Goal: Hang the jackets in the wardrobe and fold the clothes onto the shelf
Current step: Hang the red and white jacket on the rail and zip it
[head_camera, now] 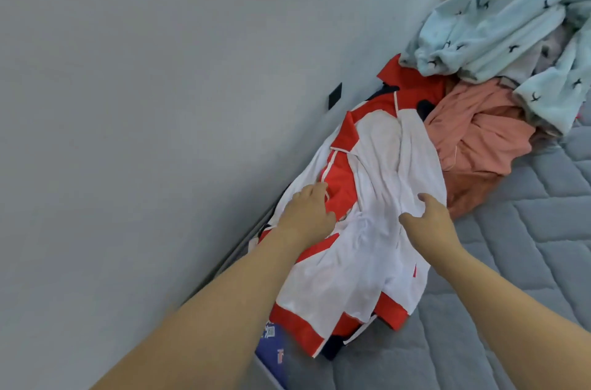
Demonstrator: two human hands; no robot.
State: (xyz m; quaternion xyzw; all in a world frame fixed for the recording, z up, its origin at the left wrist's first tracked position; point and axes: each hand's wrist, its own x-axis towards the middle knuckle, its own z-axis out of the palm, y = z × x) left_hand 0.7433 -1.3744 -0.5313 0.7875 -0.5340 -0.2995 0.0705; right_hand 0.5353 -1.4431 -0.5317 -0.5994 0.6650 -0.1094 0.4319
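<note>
Lying crumpled at the mattress (499, 309) edge by the wall, the jacket (367, 198) hides the left hand (307, 214) fingertips, grip unclear; right hand (431, 223) spreads wide on it.

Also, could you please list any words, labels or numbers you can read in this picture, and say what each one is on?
Nothing can be read with confidence.
Blue item under the red and white garment, by the wall: white characters and a red mark, too blurred and partly hidden to read.
Light blue fleece: small dark shapes, a pattern rather than text.
Pink garment: no text visible.
</note>
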